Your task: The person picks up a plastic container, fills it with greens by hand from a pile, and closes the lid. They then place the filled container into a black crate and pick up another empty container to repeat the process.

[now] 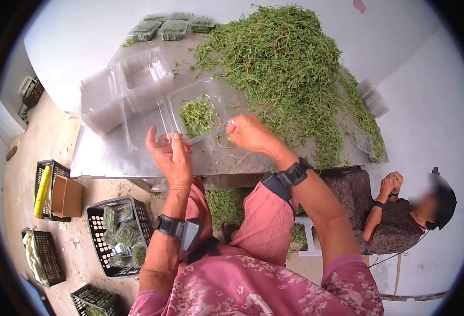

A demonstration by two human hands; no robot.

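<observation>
A clear plastic clamshell box lies opened out on the metal table, with a small heap of green leafy stems in its base. My left hand is at the box's near left edge, thumb and fingers closed on the plastic while the index finger sticks out. At the right near corner, my right hand is closed in a pinch on the box's rim. A large pile of loose greens rises just beyond my right hand. A stack of nested empty clamshell boxes stands to the left.
Several filled, closed boxes sit at the table's far left. Black crates stand on the floor at left; one crate holds packed greens. Another person sits at the right with hands together. More clear boxes lie beyond the table's right edge.
</observation>
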